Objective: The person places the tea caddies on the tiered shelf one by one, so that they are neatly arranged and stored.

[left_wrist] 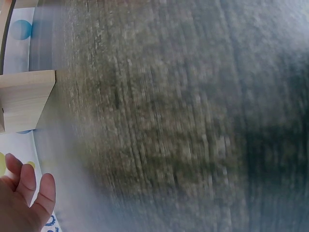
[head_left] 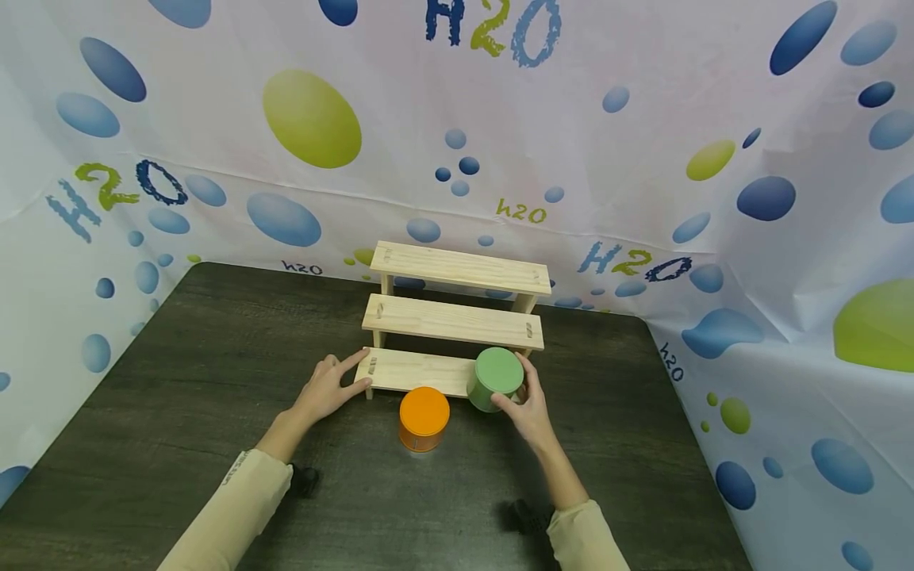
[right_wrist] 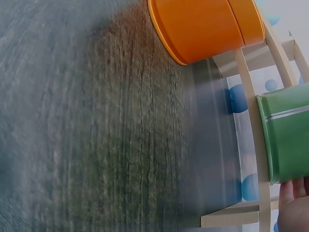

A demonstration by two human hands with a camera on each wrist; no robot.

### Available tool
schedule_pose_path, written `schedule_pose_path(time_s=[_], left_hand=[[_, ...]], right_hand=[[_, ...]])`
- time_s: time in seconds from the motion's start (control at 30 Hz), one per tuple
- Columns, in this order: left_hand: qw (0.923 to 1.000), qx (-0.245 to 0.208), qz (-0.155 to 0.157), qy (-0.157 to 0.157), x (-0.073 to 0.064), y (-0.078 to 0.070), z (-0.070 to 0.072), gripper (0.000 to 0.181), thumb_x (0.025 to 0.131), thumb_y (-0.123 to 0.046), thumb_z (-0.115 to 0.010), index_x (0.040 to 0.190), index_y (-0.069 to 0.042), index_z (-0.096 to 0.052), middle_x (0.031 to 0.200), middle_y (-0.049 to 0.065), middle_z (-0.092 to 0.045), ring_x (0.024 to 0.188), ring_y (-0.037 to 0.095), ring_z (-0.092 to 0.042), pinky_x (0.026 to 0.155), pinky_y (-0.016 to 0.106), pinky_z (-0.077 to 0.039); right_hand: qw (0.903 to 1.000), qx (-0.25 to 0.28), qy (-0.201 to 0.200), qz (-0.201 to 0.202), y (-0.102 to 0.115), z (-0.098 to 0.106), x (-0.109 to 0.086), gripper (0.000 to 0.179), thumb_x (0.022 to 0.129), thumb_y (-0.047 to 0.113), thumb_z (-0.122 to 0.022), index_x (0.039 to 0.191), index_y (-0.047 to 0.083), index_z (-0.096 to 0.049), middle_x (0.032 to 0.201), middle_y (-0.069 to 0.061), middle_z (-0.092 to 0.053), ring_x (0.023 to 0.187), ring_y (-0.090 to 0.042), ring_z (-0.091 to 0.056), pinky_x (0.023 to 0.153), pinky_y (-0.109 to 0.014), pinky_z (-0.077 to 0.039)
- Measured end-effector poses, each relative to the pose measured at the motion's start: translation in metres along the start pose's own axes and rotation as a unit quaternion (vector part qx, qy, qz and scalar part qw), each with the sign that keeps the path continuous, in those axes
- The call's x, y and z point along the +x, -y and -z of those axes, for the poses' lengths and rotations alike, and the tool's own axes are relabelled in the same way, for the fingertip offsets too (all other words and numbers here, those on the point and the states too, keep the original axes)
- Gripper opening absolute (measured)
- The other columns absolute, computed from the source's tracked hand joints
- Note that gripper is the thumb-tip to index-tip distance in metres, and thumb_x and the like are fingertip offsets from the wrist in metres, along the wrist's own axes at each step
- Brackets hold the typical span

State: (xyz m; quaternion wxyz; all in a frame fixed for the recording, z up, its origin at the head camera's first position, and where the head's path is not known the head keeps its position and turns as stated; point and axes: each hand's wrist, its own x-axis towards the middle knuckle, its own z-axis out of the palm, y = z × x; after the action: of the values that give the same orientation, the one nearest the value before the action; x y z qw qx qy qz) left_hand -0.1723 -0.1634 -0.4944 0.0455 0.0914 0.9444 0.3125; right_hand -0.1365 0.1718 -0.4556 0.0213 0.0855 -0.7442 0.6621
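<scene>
A three-tier wooden step rack [head_left: 457,317] stands on the dark table. At the right end of its lowest step, my right hand [head_left: 530,404] grips a round green tin [head_left: 493,379] between thumb and fingers; whether the tin's base rests on the step I cannot tell. My left hand [head_left: 330,387] is at that step's left end, index finger and thumb extended along its edges. In the left wrist view the other fingers [left_wrist: 44,193] are loosely spread. An orange tin [head_left: 424,419] stands upright on the table in front of the rack, between both hands.
Behind the rack and along both sides hangs a white sheet [head_left: 400,103] printed with blue and green bubbles and H2O lettering. The dark wood-grain table [head_left: 214,381] extends to the left and right of the rack.
</scene>
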Motion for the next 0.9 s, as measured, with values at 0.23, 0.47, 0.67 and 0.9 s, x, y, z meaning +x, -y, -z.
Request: schedule_pose_path(time_s=[0.23,0.47,0.67,0.9], left_hand=[[1.0,0.001,-0.004,0.001,0.0,0.0,0.001,0.065,0.086,-0.042,-0.059,0.141,-0.014,-0.037,0.09,0.017,-0.042,0.078,0.027,-0.038,0.046,0.029,-0.031],[1.0,0.0,-0.001,0.004,0.0,-0.001,0.001,0.065,0.086,-0.042,-0.059,0.141,-0.014,-0.037,0.091,0.016,-0.042,0.078,0.027,-0.037,0.047,0.029,-0.03],[1.0,-0.002,0.002,0.006,0.001,-0.001,0.001,0.065,0.086,-0.043,-0.059,0.141,-0.014,-0.037,0.088,0.015,-0.04,0.076,0.026,-0.035,0.046,0.028,-0.029],[1.0,0.001,0.003,0.004,0.001,-0.001,0.001,0.065,0.086,-0.043,-0.059,0.141,-0.015,-0.037,0.088,0.015,-0.041,0.076,0.026,-0.036,0.046,0.028,-0.029]], right_hand=[[0.9999,0.01,0.006,0.004,-0.002,0.002,0.007,0.073,0.079,-0.016,-0.058,0.14,-0.006,-0.019,0.133,-0.028,-0.03,0.11,-0.003,-0.04,0.104,-0.054,-0.021],[0.9997,0.011,0.008,0.018,-0.004,0.003,0.011,0.073,0.079,-0.016,-0.059,0.14,-0.005,-0.02,0.134,-0.028,-0.03,0.11,-0.002,-0.04,0.103,-0.056,-0.02],[0.9997,0.013,0.009,0.016,-0.005,0.003,0.014,0.072,0.079,-0.017,-0.057,0.14,-0.006,-0.02,0.134,-0.027,-0.03,0.111,-0.003,-0.041,0.104,-0.053,-0.02],[0.9998,0.014,0.011,-0.005,-0.004,0.004,0.017,0.072,0.081,-0.016,-0.056,0.141,-0.004,-0.019,0.136,-0.024,-0.029,0.12,-0.022,-0.037,0.103,-0.051,-0.026]])
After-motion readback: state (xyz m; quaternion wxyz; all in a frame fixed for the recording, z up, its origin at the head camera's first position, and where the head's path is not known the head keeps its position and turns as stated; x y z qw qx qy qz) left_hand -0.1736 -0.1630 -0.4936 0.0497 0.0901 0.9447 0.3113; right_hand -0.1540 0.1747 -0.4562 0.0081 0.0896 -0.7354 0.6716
